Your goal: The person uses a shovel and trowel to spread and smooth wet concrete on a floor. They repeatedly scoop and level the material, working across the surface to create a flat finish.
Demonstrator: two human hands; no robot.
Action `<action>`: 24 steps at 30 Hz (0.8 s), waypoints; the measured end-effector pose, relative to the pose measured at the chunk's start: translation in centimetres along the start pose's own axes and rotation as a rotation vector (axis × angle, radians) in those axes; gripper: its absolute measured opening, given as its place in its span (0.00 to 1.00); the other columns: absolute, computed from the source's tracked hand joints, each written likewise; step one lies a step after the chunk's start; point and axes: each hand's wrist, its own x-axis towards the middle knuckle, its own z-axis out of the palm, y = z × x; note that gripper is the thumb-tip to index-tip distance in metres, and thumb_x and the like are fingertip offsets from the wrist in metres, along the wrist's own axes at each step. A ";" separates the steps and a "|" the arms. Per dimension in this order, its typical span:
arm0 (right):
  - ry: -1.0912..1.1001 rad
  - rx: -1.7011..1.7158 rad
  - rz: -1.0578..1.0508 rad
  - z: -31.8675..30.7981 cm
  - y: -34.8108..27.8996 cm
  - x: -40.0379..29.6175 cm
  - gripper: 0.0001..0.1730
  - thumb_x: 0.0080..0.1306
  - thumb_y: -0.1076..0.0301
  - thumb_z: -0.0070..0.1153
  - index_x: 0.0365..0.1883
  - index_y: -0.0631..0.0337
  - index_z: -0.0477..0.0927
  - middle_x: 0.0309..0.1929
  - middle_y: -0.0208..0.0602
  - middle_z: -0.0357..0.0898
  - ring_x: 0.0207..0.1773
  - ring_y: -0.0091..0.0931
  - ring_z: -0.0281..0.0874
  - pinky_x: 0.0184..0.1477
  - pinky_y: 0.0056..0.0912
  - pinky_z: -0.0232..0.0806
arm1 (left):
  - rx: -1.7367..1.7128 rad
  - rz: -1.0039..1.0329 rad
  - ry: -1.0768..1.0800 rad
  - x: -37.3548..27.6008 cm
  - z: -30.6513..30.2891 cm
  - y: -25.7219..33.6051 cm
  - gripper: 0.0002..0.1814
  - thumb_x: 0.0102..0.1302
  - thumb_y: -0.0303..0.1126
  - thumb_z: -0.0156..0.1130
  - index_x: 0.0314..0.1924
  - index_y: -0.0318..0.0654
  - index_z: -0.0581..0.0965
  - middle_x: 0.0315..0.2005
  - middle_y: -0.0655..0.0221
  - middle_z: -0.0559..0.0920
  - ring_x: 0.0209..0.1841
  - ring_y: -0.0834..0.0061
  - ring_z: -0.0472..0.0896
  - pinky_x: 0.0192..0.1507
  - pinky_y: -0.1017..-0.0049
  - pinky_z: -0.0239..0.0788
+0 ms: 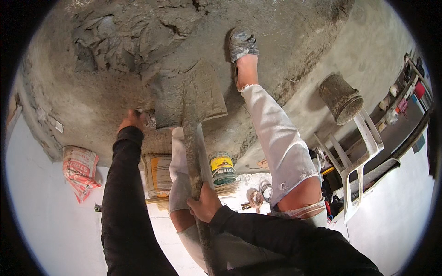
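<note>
My right hand grips the long, mortar-caked handle of a shovel. Wet grey mortar coats the shovel's blade, which lies over the floor between my legs. Left of the blade, my left hand is blurred, its fingers curled around what looks like the dark handle of a small hand tool. That tool's flat end meets the blade's left edge; its exact kind cannot be told. Beyond the blade, at the upper left, a rough heap of wet mortar spreads on the floor.
A dirty bucket stands at the right, by a white plastic chair. Behind me are a red and white cement sack, another sack, a paint can and wire coils. My sandalled foot is right of the blade.
</note>
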 end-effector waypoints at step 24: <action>0.304 -0.628 -0.397 -19.0 -8.3 12.0 0.30 0.60 0.50 0.54 0.44 0.73 0.71 0.36 0.61 0.76 0.43 0.49 0.75 0.47 0.42 0.66 | -1.050 0.025 0.065 -22.7 0.1 8.1 0.19 0.59 0.36 0.62 0.37 0.24 0.71 0.31 0.60 0.77 0.32 0.67 0.78 0.35 0.70 0.69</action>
